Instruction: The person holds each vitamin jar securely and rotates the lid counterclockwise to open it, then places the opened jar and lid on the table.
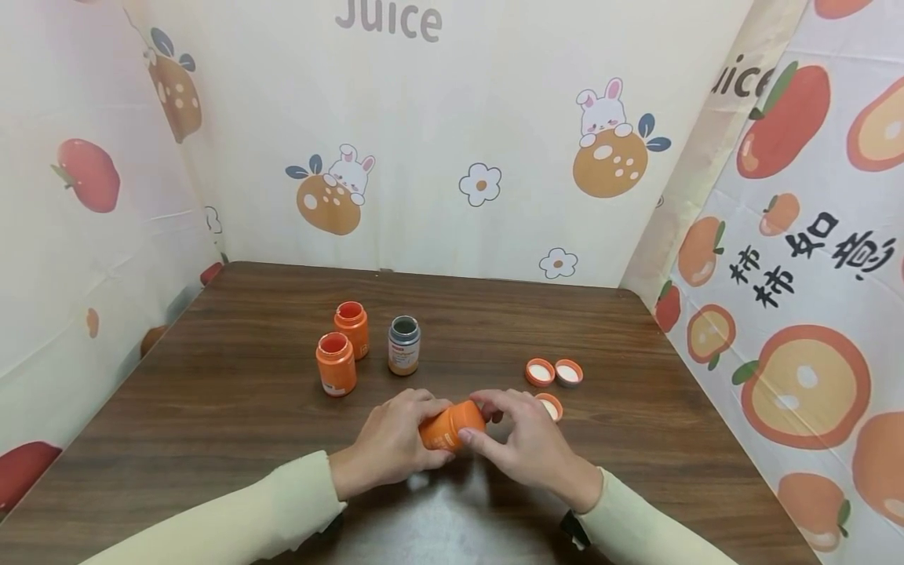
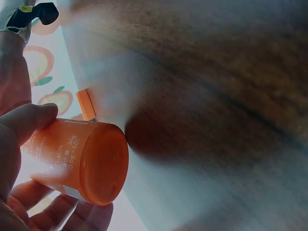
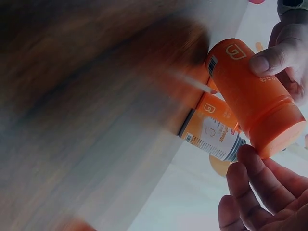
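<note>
An orange plastic bottle lies tilted between the two hands, low over the table, its capped end toward the right. My left hand grips its body, thumb across one side and fingers curled round the other. At the orange cap, my right hand has its thumb on the near side and fingers on the far side. Fingertips touch the cap's edge in the right wrist view, where the right thumb is out of frame. The bottle's flat base faces the camera in the left wrist view.
Two uncapped orange bottles, one nearer and one farther, stand upright at the left beside an uncapped grey bottle. Three loose caps lie inside-up near the right hand. Printed cloth rises behind the brown wooden table.
</note>
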The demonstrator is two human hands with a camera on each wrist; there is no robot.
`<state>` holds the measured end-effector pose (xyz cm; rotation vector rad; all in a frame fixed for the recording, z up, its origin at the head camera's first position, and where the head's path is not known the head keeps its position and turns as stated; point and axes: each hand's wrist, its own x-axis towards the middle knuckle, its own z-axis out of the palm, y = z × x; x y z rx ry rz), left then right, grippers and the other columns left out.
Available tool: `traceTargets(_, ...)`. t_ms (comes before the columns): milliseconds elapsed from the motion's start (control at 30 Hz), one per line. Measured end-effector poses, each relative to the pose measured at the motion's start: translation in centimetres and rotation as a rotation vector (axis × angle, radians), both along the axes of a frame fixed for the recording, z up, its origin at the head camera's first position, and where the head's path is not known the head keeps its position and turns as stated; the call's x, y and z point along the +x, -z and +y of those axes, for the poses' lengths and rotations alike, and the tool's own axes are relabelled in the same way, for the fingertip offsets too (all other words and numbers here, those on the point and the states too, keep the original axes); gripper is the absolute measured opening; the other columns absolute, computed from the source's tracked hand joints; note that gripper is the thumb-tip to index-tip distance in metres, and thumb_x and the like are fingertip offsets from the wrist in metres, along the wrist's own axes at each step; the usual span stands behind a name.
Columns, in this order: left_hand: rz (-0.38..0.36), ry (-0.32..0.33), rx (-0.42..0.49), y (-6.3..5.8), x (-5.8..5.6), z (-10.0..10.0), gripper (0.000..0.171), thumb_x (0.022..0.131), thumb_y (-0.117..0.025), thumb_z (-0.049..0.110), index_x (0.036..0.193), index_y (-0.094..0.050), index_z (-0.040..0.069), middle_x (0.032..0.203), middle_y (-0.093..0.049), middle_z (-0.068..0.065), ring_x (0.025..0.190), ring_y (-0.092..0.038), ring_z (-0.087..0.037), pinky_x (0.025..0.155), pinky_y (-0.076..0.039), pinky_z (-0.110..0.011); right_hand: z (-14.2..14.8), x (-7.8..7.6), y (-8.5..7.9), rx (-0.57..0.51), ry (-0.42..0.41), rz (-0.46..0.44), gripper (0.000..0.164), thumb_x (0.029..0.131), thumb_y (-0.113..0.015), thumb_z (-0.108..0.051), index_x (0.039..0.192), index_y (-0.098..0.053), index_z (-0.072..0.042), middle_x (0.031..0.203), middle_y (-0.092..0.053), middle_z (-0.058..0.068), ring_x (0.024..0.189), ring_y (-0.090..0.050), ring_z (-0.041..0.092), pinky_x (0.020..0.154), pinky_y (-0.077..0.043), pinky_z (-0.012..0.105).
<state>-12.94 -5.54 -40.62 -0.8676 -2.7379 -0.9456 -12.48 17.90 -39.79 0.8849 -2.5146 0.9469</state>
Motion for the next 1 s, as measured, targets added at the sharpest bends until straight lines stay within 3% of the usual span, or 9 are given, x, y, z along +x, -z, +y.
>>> traceTargets(1000,0.022,0.010,-0.059,-0.18,-0.19,0.15,0.055,0.071,-0.093,0.043,0.118,-0.076,0.019,0.100,-0.068,0.007,0.082,-0.057,-0.010,0.066,-0.047,-0.032,0.16,-0.33,0.06,-0.035,-0.139,0.027,0.031,0.091,-0.079,-0.022,0.118,-0.068,-0.010,0.093,-0.063,-0.008,0.086,-0.061,0.009,0.075,-0.055,0.033)
